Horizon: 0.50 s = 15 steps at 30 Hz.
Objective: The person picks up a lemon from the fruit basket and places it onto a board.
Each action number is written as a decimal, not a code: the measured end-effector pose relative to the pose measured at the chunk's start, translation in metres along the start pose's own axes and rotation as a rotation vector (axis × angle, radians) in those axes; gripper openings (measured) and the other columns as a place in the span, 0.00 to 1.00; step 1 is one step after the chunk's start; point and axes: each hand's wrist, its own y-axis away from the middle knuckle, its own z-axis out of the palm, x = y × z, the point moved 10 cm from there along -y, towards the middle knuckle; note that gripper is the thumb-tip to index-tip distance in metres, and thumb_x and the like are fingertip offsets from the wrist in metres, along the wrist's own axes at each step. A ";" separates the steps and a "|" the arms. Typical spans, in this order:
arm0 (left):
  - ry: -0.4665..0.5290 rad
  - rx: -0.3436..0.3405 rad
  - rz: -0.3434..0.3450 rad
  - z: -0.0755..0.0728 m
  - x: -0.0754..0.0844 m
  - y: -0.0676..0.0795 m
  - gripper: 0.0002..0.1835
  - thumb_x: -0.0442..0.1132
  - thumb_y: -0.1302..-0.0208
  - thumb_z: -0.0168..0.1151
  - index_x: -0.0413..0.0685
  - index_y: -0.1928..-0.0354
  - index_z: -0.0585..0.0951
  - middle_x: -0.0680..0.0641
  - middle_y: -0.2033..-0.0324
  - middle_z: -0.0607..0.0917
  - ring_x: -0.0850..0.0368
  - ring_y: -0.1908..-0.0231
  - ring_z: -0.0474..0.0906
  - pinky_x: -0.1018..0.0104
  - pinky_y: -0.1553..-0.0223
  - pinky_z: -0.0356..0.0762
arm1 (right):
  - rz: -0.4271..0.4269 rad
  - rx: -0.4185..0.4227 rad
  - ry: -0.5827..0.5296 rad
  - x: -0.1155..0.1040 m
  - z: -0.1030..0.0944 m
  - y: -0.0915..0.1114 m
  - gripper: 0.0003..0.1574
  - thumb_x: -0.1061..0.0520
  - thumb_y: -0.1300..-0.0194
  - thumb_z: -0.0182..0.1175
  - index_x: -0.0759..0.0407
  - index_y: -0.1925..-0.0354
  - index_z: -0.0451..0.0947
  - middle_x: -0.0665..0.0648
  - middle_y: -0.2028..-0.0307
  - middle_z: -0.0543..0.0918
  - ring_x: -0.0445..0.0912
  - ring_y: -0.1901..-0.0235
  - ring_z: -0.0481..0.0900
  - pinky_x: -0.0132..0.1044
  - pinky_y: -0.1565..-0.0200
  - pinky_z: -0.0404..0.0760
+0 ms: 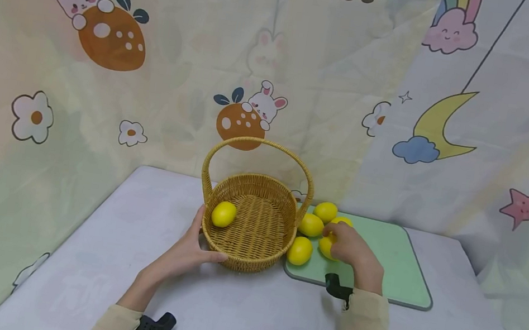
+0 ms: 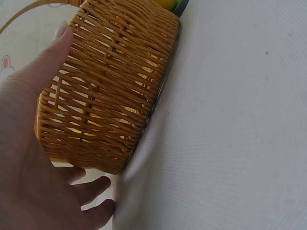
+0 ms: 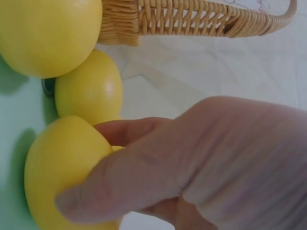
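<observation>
A round wicker basket [image 1: 258, 226] with a tall arched handle stands upright on the table. One lemon [image 1: 224, 214] lies inside it at the left. My left hand [image 1: 186, 254] grips the basket's left side, thumb along the front rim and fingers around the outer wall. To the right, my right hand [image 1: 357, 254] pinches a lemon [image 3: 62, 163] between thumb and fingers, over a green cutting board [image 1: 395, 265]. More lemons sit around that hand: one nearer the front [image 1: 300, 250], one beside the basket [image 1: 311, 226], one behind [image 1: 326, 212], and one partly hidden by the hand [image 1: 344, 221].
A white cloth covers the table [image 1: 243, 314]. Behind it hangs a printed curtain [image 1: 182, 63] with rabbits, flowers and a moon. The basket's handle [image 1: 262, 142] arches high beside the lemons, and its right side stands against the board's left edge.
</observation>
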 end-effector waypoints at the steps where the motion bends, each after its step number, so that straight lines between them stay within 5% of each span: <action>1: -0.002 0.000 -0.001 0.000 -0.001 0.000 0.71 0.60 0.51 0.77 0.74 0.24 0.26 0.50 0.20 0.36 0.46 0.21 0.35 0.32 0.26 0.41 | -0.004 0.000 0.014 0.000 0.000 0.000 0.29 0.74 0.47 0.54 0.62 0.46 0.80 0.64 0.47 0.80 0.56 0.53 0.73 0.59 0.41 0.74; 15: -0.009 0.010 -0.007 0.000 -0.006 -0.004 0.73 0.63 0.54 0.77 0.76 0.24 0.26 0.52 0.20 0.37 0.48 0.21 0.36 0.34 0.25 0.41 | -0.053 0.055 0.034 -0.010 -0.013 0.009 0.29 0.72 0.43 0.51 0.64 0.43 0.78 0.67 0.42 0.78 0.61 0.44 0.73 0.61 0.37 0.71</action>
